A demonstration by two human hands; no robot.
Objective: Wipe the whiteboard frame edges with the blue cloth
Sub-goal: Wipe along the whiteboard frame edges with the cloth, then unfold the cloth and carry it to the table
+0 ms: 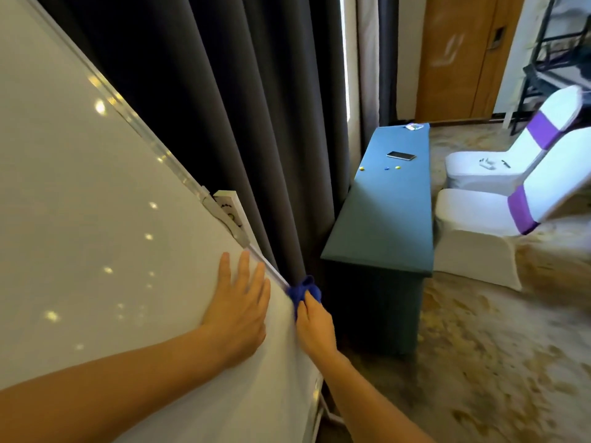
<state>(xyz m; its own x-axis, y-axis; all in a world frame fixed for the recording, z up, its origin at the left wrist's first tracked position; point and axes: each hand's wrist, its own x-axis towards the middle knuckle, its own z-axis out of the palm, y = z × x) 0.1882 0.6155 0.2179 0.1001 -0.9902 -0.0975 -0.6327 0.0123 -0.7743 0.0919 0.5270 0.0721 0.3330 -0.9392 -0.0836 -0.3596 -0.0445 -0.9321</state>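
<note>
A large whiteboard (96, 235) fills the left of the view, tilted in the picture. Its silver frame edge (150, 142) runs diagonally down to the right. My left hand (238, 311) lies flat on the board surface, fingers spread, close to that edge. My right hand (315, 324) is shut on a bunched blue cloth (302, 290), which is pressed against the right frame edge low down. A white bracket (230, 215) is fixed to the edge above the hands.
Dark grey curtains (224, 123) hang right behind the board. A table with a teal cover (387, 212) stands to the right, with a phone (401, 156) and small coloured magnets on it. Two white-covered chairs (479, 225) with purple bands stand beyond it on patterned carpet.
</note>
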